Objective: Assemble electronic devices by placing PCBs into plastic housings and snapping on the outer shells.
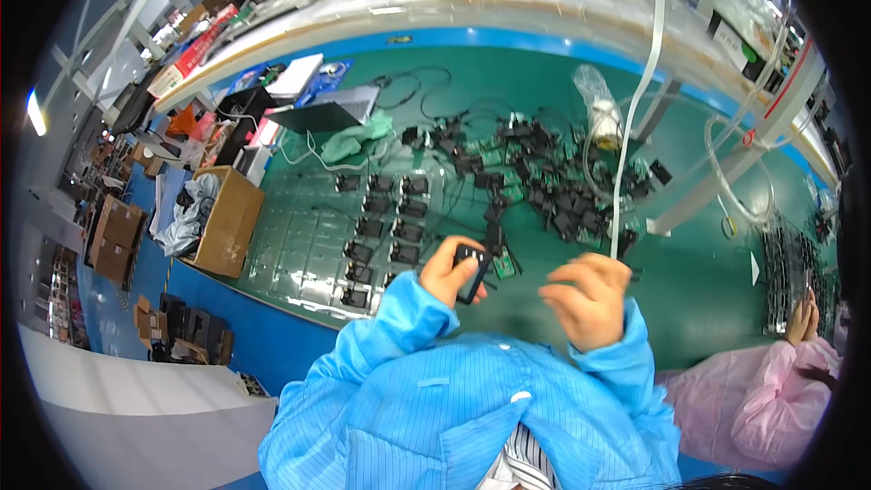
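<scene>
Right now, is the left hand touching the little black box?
Touching: the head view shows the left hand gripping the little black box, with no gap between them.

The left forearm [392, 313], blue-sleeved, angles inward and up to the left hand [445, 274], which is closed in a grip, its thumb laid across the top and fingertips curled round from underneath. The right forearm [624, 356], bent up at the other side, carries the bare right hand [588, 302], raised apart from the left, its fingers loosely bent and pointing leftward.
</scene>
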Demonstrator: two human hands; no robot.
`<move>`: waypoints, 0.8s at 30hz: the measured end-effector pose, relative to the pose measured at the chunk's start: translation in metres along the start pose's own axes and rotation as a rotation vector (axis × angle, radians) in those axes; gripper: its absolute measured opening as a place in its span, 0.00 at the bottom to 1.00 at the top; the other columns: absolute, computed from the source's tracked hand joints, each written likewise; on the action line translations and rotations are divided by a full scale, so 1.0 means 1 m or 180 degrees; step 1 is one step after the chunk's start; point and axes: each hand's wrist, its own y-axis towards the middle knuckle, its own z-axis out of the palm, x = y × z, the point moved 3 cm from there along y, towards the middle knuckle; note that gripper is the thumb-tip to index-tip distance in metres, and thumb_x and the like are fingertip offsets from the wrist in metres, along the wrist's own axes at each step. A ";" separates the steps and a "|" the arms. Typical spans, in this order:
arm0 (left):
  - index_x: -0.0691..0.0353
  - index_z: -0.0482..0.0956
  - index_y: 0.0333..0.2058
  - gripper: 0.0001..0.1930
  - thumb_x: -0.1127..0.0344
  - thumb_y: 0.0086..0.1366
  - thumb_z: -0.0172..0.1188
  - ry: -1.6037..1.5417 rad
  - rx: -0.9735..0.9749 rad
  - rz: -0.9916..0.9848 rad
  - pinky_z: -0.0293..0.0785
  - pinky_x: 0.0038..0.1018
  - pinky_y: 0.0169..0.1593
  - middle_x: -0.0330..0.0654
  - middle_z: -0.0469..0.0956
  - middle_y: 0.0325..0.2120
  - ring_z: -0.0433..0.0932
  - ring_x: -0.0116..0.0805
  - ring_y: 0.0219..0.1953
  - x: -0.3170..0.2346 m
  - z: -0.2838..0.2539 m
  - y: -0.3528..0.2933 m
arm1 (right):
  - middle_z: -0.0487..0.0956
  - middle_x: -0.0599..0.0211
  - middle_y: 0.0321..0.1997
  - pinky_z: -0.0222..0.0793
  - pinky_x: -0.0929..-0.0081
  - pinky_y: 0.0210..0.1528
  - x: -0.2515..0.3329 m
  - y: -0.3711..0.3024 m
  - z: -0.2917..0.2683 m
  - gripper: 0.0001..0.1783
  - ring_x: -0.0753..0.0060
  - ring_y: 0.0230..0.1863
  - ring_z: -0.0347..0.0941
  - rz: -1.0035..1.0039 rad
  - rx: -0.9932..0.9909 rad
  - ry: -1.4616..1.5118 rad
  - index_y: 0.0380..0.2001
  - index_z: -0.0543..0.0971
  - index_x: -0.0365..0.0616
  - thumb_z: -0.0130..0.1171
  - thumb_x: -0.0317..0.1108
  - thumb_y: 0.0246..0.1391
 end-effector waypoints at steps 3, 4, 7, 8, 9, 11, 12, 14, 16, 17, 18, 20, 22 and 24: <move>0.62 0.65 0.49 0.14 0.70 0.64 0.49 0.0145 0.0152 0.0277 0.73 0.24 0.23 0.48 0.75 0.24 0.75 0.34 0.19 -0.020 0.016 -0.004 | 0.75 0.76 0.29 0.56 0.67 0.47 0.007 -0.009 0.035 0.06 0.70 0.37 0.68 -0.0478 0.0536 0.0271 0.26 0.79 0.55 0.62 0.36 0.40; 0.63 0.65 0.49 0.15 0.70 0.64 0.49 0.0182 0.0126 0.0385 0.73 0.24 0.23 0.47 0.75 0.24 0.75 0.33 0.19 -0.025 0.021 -0.004 | 0.74 0.76 0.29 0.55 0.68 0.46 0.002 -0.006 0.042 0.06 0.71 0.35 0.68 -0.0453 0.0620 0.0501 0.26 0.78 0.56 0.62 0.36 0.41; 0.63 0.65 0.48 0.13 0.71 0.64 0.49 0.0094 0.0223 0.0417 0.74 0.24 0.25 0.48 0.73 0.32 0.76 0.33 0.21 -0.031 0.033 -0.004 | 0.73 0.75 0.25 0.54 0.73 0.46 -0.024 -0.003 0.048 0.14 0.74 0.32 0.68 0.0298 0.0524 0.1272 0.38 0.79 0.49 0.62 0.32 0.44; 0.63 0.65 0.48 0.13 0.71 0.64 0.49 0.0065 0.0270 0.0373 0.74 0.24 0.25 0.48 0.73 0.32 0.76 0.33 0.21 -0.030 0.036 -0.004 | 0.73 0.75 0.25 0.54 0.73 0.46 -0.023 -0.004 0.048 0.14 0.74 0.32 0.68 0.0360 0.0545 0.1243 0.38 0.79 0.49 0.62 0.32 0.44; 0.63 0.65 0.48 0.13 0.71 0.64 0.49 0.0049 0.0310 0.0346 0.74 0.24 0.25 0.48 0.73 0.32 0.76 0.33 0.22 -0.029 0.039 -0.003 | 0.73 0.75 0.25 0.55 0.74 0.46 -0.022 -0.003 0.045 0.16 0.74 0.32 0.68 0.0626 0.0499 0.1498 0.41 0.78 0.48 0.62 0.30 0.44; 0.63 0.65 0.48 0.14 0.70 0.65 0.49 0.0048 0.0357 0.0311 0.74 0.24 0.26 0.47 0.73 0.32 0.76 0.33 0.22 -0.028 0.043 -0.003 | 0.73 0.74 0.25 0.57 0.76 0.45 -0.018 0.002 0.042 0.21 0.76 0.31 0.67 0.1128 0.0368 0.2031 0.46 0.75 0.44 0.61 0.28 0.46; 0.63 0.65 0.48 0.14 0.70 0.65 0.49 0.0051 0.0380 0.0300 0.74 0.23 0.26 0.47 0.73 0.32 0.76 0.33 0.22 -0.027 0.045 -0.003 | 0.73 0.74 0.25 0.58 0.77 0.45 -0.018 0.001 0.041 0.23 0.77 0.31 0.67 0.1374 0.0289 0.2296 0.49 0.74 0.43 0.61 0.26 0.47; 0.63 0.65 0.48 0.14 0.70 0.65 0.49 0.0015 0.0420 0.0303 0.74 0.24 0.26 0.47 0.73 0.32 0.76 0.33 0.22 -0.024 0.050 -0.002 | 0.73 0.73 0.25 0.59 0.78 0.44 -0.019 -0.002 0.042 0.23 0.77 0.31 0.67 0.1497 0.0225 0.2438 0.50 0.73 0.42 0.60 0.25 0.47; 0.63 0.64 0.49 0.14 0.70 0.65 0.49 -0.0042 0.0443 0.0344 0.74 0.24 0.26 0.47 0.73 0.33 0.76 0.33 0.23 -0.023 0.055 -0.002 | 0.73 0.72 0.26 0.61 0.81 0.42 -0.021 -0.007 0.045 0.25 0.78 0.30 0.67 0.1681 0.0104 0.2760 0.52 0.70 0.40 0.59 0.24 0.48; 0.63 0.64 0.49 0.14 0.70 0.65 0.49 -0.0069 0.0452 0.0367 0.75 0.24 0.27 0.47 0.73 0.33 0.77 0.33 0.23 -0.023 0.057 -0.002 | 0.73 0.71 0.26 0.62 0.82 0.41 -0.022 -0.009 0.046 0.26 0.78 0.30 0.67 0.1768 0.0042 0.2922 0.53 0.69 0.39 0.59 0.23 0.49; 0.63 0.64 0.49 0.14 0.70 0.65 0.49 -0.0067 0.0455 0.0371 0.75 0.24 0.27 0.47 0.73 0.33 0.77 0.33 0.23 -0.023 0.059 -0.002 | 0.73 0.71 0.26 0.62 0.82 0.41 -0.022 -0.009 0.048 0.26 0.78 0.30 0.67 0.1766 0.0038 0.2920 0.53 0.69 0.39 0.59 0.23 0.49; 0.63 0.63 0.50 0.15 0.69 0.65 0.49 -0.0124 0.0409 0.0413 0.75 0.24 0.27 0.48 0.73 0.32 0.77 0.34 0.23 -0.022 0.062 -0.001 | 0.73 0.70 0.26 0.63 0.82 0.39 -0.020 -0.012 0.050 0.26 0.78 0.30 0.68 0.1887 -0.0188 0.2961 0.53 0.68 0.38 0.59 0.22 0.49; 0.64 0.62 0.51 0.16 0.68 0.66 0.49 -0.0182 0.0360 0.0454 0.76 0.24 0.28 0.50 0.74 0.31 0.77 0.35 0.23 -0.021 0.064 0.000 | 0.73 0.69 0.27 0.64 0.82 0.37 -0.019 -0.014 0.052 0.25 0.77 0.30 0.68 0.2007 -0.0411 0.3000 0.52 0.68 0.37 0.59 0.21 0.49; 0.64 0.62 0.52 0.17 0.68 0.66 0.49 -0.0180 0.0358 0.0463 0.76 0.24 0.28 0.50 0.74 0.31 0.77 0.35 0.24 -0.021 0.066 0.001 | 0.73 0.69 0.27 0.64 0.82 0.38 -0.020 -0.014 0.053 0.25 0.77 0.30 0.68 0.2013 -0.0448 0.3002 0.52 0.68 0.37 0.59 0.21 0.49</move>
